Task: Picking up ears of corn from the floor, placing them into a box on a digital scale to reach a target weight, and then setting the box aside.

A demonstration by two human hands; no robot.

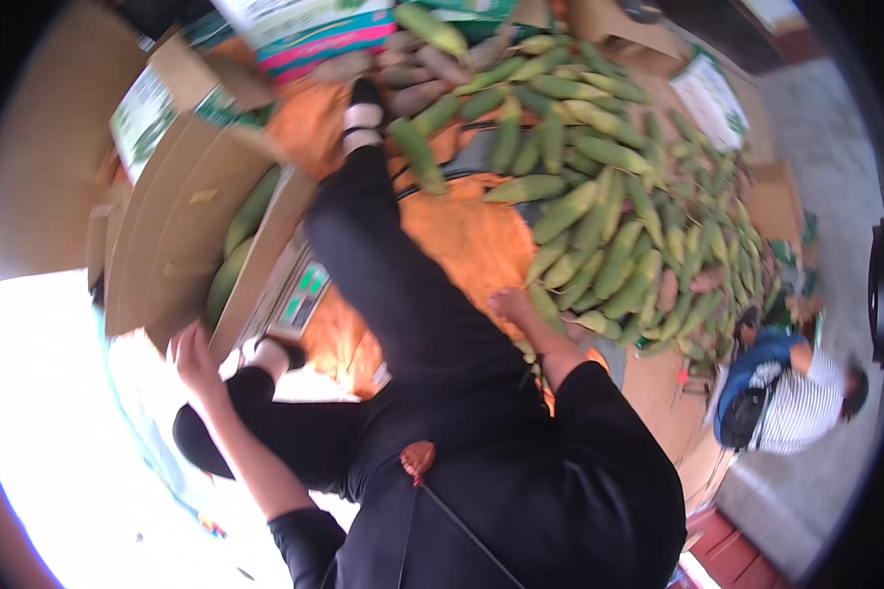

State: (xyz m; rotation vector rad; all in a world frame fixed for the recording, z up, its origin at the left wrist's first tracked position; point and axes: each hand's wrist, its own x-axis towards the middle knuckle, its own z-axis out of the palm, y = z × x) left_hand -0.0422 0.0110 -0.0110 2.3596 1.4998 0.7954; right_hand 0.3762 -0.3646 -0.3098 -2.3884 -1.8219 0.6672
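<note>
Corn (599, 211) heaped in green husks across orange sacking (471, 245), pile spreading to right. Right hand (511, 302) at near edge of heap, fingers curled among ears (whether grip closes on 1 ear: cannot tell). Left hand (192, 355) open wide, fingers against edge of cardboard box (177, 226), which holds green produce. Second person (786, 393) in striped shirt crouches at far right.
</note>
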